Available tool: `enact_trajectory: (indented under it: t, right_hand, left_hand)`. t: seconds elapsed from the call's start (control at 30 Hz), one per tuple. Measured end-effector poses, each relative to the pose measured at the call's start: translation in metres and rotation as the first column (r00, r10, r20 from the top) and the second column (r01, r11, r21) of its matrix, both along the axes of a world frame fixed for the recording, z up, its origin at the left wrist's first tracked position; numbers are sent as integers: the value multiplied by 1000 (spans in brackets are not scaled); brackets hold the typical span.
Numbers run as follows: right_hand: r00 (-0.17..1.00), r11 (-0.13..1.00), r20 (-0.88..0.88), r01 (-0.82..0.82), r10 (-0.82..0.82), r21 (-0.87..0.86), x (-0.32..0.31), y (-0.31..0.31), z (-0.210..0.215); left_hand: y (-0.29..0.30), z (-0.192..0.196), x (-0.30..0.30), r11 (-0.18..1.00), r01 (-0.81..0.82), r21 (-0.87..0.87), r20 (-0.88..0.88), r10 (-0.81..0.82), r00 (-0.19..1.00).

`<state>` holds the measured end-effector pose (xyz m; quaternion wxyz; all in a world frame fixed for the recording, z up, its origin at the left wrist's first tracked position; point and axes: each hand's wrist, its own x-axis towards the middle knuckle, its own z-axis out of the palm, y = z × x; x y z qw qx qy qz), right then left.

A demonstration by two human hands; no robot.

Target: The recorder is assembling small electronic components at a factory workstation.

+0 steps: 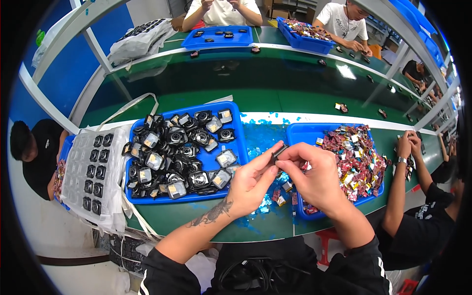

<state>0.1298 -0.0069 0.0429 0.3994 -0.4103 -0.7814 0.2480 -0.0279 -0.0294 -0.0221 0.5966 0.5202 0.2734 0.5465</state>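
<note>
My left hand (250, 186) and my right hand (314, 172) meet in front of me, pinching a small dark piece (279, 153) between them. Fingers cover most of it, so its exact kind does not show. Left of my hands, a blue tray (242, 132) holds a heap of black watch cases (177, 136), some with clear backs. To the right stands a second blue tray (301, 129), filled with small circuit boards (351, 160) in dark red with white and yellow parts. A few loose boards (279, 197) lie on the green table just below my right hand.
Scraps of blue film (263, 132) litter the table between the trays. At far left, a clear blister tray (81, 162) carries rows of black cases. Beyond runs a green conveyor belt (295, 73) with scattered parts. Co-workers sit across and on both sides; one person's hands (409, 145) are close at right.
</note>
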Motion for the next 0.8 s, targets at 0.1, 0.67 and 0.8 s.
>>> enact_trajectory:
  t: [0.1,0.67,0.8]
  right_hand:
    - [1000,999,11,-3,4,-41,2,3,4]
    - [946,962,-323,-97,10,-255,16,8,-13]
    - [975,963,-205,-132,83,-237,24,-5,-9]
  left_hand:
    - [-3,-1,-2,1000,-5,-4,-41,4,999]
    - [-4,7,11,986,-139,-97,140,152,978]
    - [2,16,4,981,-177,-80,180,189,965]
